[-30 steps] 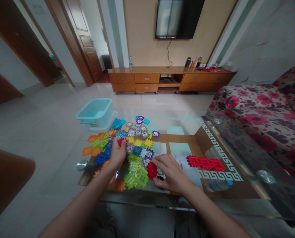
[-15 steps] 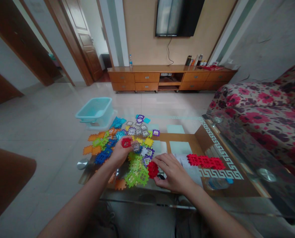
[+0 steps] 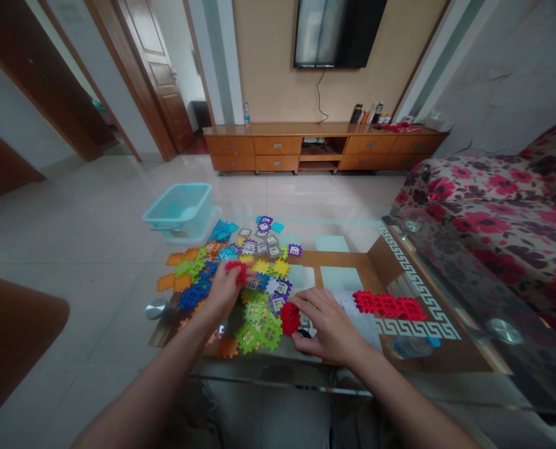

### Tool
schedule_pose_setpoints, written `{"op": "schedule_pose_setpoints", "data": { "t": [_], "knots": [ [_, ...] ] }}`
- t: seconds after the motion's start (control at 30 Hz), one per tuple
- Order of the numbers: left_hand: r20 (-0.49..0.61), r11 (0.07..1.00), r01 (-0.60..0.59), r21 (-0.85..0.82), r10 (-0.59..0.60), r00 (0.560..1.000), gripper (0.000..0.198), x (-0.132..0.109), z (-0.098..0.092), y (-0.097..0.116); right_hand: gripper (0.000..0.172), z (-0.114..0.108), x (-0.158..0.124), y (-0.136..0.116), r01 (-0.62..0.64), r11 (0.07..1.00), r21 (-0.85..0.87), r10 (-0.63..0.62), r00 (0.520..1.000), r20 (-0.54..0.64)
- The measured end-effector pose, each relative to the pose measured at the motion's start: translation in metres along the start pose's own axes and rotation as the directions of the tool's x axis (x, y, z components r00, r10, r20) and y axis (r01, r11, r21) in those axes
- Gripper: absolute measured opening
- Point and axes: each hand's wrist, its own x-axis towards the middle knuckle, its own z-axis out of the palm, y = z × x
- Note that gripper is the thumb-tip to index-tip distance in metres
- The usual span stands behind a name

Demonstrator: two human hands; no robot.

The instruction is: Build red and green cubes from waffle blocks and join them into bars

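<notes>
Over the coloured pile, my left hand (image 3: pixel 225 285) is closed on a red interlocking tile (image 3: pixel 236 272) with notched edges. My right hand (image 3: pixel 327 325) grips a red block of joined tiles (image 3: pixel 289 318) by its right side, fingers on top and thumb below. Green tiles (image 3: pixel 259 330) lie just left of that block. Yellow tiles (image 3: pixel 271 267) and purple-edged tiles (image 3: pixel 278 303) lie between the two hands. To the right on the glass table rests a row of joined red tiles (image 3: pixel 390 305).
Blue tiles (image 3: pixel 194 294) and orange tiles (image 3: pixel 173 282) are heaped on the table's left. Beyond them stands a turquoise tub (image 3: pixel 179 215). A plastic bottle (image 3: pixel 413 347) lies at the right front, and a flowered sofa (image 3: pixel 493 187) stands along the right.
My left hand has turned the red tile and shifted slightly left; a grey window tile near its fingers no longer shows there. The red block in my right hand has turned a little.
</notes>
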Motion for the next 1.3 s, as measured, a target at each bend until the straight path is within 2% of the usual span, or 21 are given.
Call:
{"op": "schedule_pose_setpoints", "data": {
  "t": [0.1,0.23,0.33,0.47,0.63,0.73,0.83,0.97,1.07,1.17,1.3],
  "knots": [
    [0.14,0.989,0.139,-0.053,-0.13,0.982,0.022,-0.026,0.011,0.008,0.056,0.002,0.001,-0.001,-0.04,0.998,0.057,0.043,0.998,-0.054],
    [0.249,0.949,0.296,-0.109,-0.262,0.932,0.021,-0.05,0.02,0.015,0.056,0.005,0.004,-0.005,-0.116,0.976,0.185,0.138,0.985,-0.107],
    [0.341,0.864,0.442,-0.239,-0.351,0.872,0.013,-0.056,0.024,0.017,0.051,0.006,0.008,-0.01,-0.165,0.942,0.293,0.209,0.97,-0.124],
    [0.396,0.802,0.521,-0.291,-0.394,0.829,0.013,-0.061,0.025,0.013,0.046,0.004,0.013,-0.016,-0.213,0.893,0.397,0.281,0.952,-0.121],
    [0.489,0.747,0.62,-0.241,-0.458,0.742,0.034,-0.065,0.022,0.003,0.041,0.004,0.013,-0.015,-0.252,0.839,0.482,0.341,0.934,-0.107],
    [0.472,0.765,0.598,-0.24,-0.446,0.76,0.027,-0.065,0.025,0.0,0.037,0.005,0.011,-0.011,-0.278,0.804,0.525,0.383,0.919,-0.099],
    [0.416,0.775,0.575,-0.262,-0.447,0.792,0.019,-0.064,0.029,0.0,0.035,0.007,0.009,-0.006,-0.315,0.727,0.61,0.438,0.897,-0.058],
    [0.475,0.711,0.641,-0.287,-0.475,0.74,0.009,-0.066,0.032,0.003,0.033,0.009,0.009,-0.003,-0.354,0.57,0.742,0.509,0.86,0.019],
    [0.506,0.706,0.633,-0.319,-0.438,0.743,0.009,-0.069,0.031,0.004,0.034,0.01,0.009,-0.002,-0.353,0.516,0.78,0.525,0.85,0.036],
    [0.487,0.725,0.62,-0.302,-0.441,0.754,0.017,-0.071,0.032,0.004,0.033,0.009,0.008,-0.002,-0.335,0.552,0.764,0.501,0.865,0.017],
    [0.441,0.777,0.594,-0.211,-0.466,0.767,0.034,-0.073,0.033,0.003,0.034,0.002,0.009,-0.008,-0.277,0.728,0.627,0.404,0.912,-0.067]
  ]
}}
